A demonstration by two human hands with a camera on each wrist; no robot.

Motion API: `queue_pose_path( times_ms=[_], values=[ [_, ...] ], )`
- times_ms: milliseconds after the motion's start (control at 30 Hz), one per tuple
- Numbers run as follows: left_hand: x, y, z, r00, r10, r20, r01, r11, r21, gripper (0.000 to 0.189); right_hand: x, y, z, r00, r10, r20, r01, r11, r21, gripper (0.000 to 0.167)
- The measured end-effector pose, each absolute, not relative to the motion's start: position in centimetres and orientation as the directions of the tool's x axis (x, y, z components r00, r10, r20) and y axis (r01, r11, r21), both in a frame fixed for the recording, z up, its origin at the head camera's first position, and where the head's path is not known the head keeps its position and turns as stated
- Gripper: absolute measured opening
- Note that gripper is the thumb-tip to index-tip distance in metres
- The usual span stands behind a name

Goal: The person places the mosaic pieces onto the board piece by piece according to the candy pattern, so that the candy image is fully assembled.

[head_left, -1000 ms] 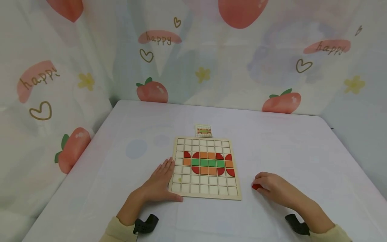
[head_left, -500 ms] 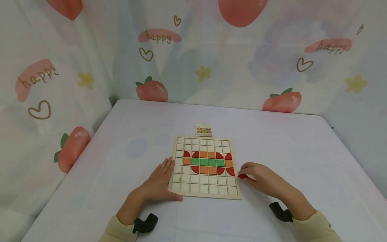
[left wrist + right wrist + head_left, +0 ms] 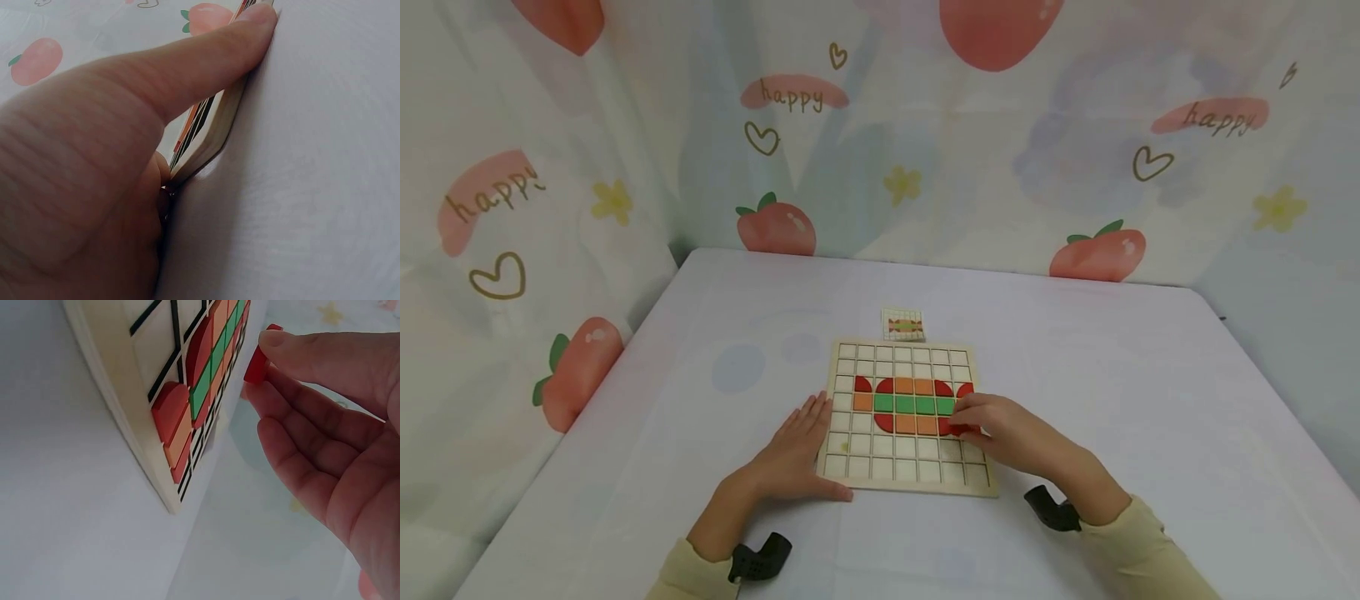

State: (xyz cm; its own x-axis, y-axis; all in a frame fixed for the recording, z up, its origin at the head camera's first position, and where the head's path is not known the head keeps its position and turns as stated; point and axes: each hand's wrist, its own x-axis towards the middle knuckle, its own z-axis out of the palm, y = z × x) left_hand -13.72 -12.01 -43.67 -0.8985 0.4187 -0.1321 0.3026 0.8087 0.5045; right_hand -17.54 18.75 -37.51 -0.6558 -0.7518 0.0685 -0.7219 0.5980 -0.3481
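Note:
A square wooden grid board lies on the table, with red, orange and green tiles set in its middle rows. My left hand lies along the board's left edge, fingers straight, thumb at the front left corner. In the left wrist view the thumb touches the board's rim. My right hand is over the board's right side and hides some tiles there. Between its thumb and fingers it pinches a red tile, held above the board in the right wrist view. Green tiles form a middle row.
Behind the board lies a small pattern card showing a similar coloured design. The white-covered table reaches back to a printed curtain. Black wrist devices are worn on both arms.
My right hand has moved left from the table beside the board to over its right side, carrying the red tile. The left hand has stayed in place.

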Motion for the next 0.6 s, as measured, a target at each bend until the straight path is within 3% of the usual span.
queue_pose_path(
  times_ms=[600],
  values=[
    [-13.6, -12.1, -43.6, -0.893, 0.43, -0.132, 0.312, 0.804, 0.506, 0.122, -18.6, 12.7, -37.6, -0.537, -0.838, 0.096, -0.808, 0.477, -0.346, 0.014]
  ],
)
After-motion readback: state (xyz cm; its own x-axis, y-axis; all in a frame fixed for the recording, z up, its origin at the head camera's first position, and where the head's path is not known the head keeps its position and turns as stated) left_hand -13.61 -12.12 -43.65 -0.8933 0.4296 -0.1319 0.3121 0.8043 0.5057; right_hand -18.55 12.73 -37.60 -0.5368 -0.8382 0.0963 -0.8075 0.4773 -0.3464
